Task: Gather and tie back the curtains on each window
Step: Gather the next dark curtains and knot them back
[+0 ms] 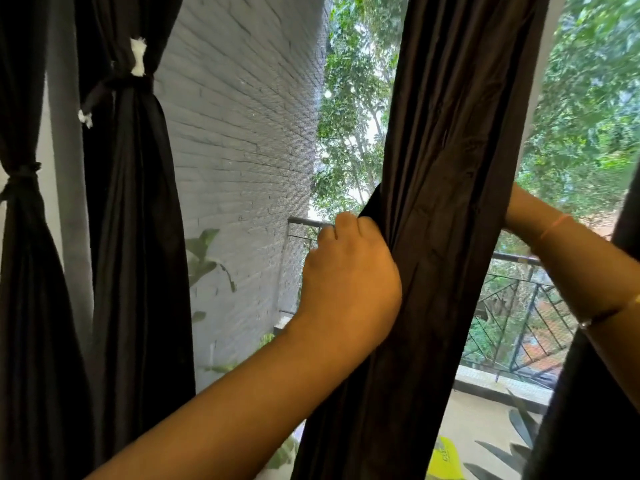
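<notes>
Left grip (349, 271) closed, fingers curled round a dark fabric strip (372, 206) at the left edge of the gathered curtain (450, 168); tie band or curtain fold, cannot tell. Right grip hidden behind the curtain, only the right wrist (535, 221) shows, so its state is unknown. Curtain hangs bunched at mid-window, not yet tied; a tied curtain (135, 202) hangs near the window's left edge. Judged step: wrapping the band. To do it well, squeeze the bundle tight, pass the strip round level, and pull out slack before knotting so pleats don't slip.
</notes>
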A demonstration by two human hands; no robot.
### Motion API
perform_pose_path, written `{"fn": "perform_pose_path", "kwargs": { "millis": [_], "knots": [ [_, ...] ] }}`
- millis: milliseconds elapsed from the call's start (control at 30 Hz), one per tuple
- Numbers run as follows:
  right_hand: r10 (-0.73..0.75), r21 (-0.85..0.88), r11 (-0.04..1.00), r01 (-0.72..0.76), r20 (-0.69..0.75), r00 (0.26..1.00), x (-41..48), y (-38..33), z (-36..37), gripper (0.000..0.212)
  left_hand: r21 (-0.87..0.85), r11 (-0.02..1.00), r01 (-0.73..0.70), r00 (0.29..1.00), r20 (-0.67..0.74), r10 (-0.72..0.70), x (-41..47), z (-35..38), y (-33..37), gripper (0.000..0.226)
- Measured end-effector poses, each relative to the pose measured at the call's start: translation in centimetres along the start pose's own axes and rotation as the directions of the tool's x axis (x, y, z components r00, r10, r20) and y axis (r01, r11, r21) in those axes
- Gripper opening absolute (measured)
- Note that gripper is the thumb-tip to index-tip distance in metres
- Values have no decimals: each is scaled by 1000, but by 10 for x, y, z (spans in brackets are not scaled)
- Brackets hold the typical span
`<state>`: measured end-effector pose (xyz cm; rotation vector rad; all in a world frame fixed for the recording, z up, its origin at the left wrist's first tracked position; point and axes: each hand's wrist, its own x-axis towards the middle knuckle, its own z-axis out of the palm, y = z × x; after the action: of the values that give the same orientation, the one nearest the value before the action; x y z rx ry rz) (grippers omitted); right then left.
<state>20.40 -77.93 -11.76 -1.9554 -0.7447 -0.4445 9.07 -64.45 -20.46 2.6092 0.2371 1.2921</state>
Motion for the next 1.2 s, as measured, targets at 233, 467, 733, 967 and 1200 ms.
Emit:
{"fn": "perform_pose_path", "kwargs": {
  "millis": [233,467,733,967,1200],
  "knots": [
    [83,482,873,-69,-8,996,-39,25,-28,32,-204,976,-76,997,-29,72,1,11,8,27],
    [194,773,628,84,-261,945,-93,6,-26,22,-277,950,-143,988,15,153,2,19,42,29],
    [-145,294,933,206,-218,965,-121,-12,-9,9,-407,898,-165,969,102,224,3,20,57,39],
    [-225,-329,939,105,-353,908,-115,-15,-11,48,-516,837,-184,913,225,339,5,11,51,39],
    [-203,-739,661,-131,-344,917,-123,-29,-36,61,-596,801,-51,922,280,266,16,1,46,62]
  ]
}}
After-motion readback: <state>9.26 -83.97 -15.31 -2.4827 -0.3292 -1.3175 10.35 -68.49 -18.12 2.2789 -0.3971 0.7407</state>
